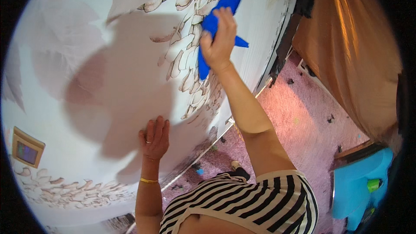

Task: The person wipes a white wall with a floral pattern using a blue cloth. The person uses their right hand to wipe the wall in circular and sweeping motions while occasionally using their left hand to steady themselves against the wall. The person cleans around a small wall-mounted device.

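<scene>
My right hand (pixel 220 40) presses a blue cloth (pixel 211 24) against a wall printed with a pattern of brownish petals (pixel 183 57). The cloth is bunched under the fingers, and its ends stick out above, below and to the right of the hand. Lower down, my left hand (pixel 155 139) lies on the pale wall surface (pixel 97 120) with its fingers spread a little and nothing in it; it wears a ring. A large shadow falls on the wall above and left of this hand.
A framed wall plate (pixel 28 148) is at the far left. Brown draped fabric (pixel 351 55) hangs at the right, beside dark torn plastic (pixel 279 55). Small scraps lie on the pinkish carpet (pixel 292 110). A bright blue item (pixel 357 185) with a green object (pixel 373 185) on it is at the lower right.
</scene>
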The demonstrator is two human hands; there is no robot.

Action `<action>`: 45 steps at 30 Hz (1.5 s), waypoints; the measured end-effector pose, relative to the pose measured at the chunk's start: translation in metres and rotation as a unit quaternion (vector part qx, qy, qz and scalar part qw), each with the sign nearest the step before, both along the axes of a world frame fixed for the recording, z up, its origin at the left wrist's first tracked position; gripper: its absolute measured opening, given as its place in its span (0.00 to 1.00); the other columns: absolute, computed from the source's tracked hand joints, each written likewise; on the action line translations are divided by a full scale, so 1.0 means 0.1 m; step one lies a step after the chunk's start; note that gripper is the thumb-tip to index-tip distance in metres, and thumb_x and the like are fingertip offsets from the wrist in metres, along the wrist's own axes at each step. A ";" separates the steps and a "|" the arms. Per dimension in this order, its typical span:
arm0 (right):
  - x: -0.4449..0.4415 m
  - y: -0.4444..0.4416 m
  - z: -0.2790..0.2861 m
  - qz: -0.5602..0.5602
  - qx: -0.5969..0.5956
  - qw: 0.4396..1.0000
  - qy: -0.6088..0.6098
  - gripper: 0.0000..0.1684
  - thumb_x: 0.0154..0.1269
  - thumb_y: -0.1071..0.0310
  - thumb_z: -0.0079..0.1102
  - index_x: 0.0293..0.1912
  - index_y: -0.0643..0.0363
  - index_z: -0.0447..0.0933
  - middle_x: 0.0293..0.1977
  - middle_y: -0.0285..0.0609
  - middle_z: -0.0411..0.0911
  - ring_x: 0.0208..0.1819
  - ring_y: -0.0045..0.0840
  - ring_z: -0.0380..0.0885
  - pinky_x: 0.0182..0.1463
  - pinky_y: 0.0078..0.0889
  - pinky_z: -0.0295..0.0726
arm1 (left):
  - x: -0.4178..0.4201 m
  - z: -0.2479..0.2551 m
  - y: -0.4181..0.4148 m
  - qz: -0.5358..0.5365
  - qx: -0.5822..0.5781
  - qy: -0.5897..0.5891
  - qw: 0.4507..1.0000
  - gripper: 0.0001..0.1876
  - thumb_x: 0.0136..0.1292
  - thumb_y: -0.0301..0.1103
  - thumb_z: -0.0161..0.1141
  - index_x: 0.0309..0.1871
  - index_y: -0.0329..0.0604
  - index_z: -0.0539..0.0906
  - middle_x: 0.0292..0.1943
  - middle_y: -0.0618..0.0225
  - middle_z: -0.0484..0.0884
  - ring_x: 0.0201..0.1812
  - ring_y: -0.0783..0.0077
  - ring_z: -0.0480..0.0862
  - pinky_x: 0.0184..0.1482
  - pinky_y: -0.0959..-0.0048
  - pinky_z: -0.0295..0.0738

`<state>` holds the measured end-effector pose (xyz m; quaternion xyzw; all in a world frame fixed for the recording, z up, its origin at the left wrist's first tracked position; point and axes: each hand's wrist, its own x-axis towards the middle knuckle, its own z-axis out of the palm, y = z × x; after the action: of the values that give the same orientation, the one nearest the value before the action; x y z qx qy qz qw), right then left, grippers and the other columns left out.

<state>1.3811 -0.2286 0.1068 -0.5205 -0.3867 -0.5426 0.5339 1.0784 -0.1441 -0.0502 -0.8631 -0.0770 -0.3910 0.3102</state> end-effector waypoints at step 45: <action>1.48 -0.47 -0.39 0.022 0.017 0.990 0.141 0.31 0.62 0.64 0.54 0.62 0.70 0.65 0.65 0.61 0.61 0.68 0.56 0.58 0.70 0.52 0.56 | 2.12 1.17 -0.68 0.074 0.036 -0.144 0.986 0.20 0.72 0.46 0.48 0.61 0.51 0.78 0.67 0.67 0.71 0.72 0.54 0.61 0.73 0.47 0.40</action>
<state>1.5296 -0.2756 0.0680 -0.5741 -0.3101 -0.4585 0.6033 1.2904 -0.2118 0.0667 -0.7780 -0.1704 -0.4899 0.3545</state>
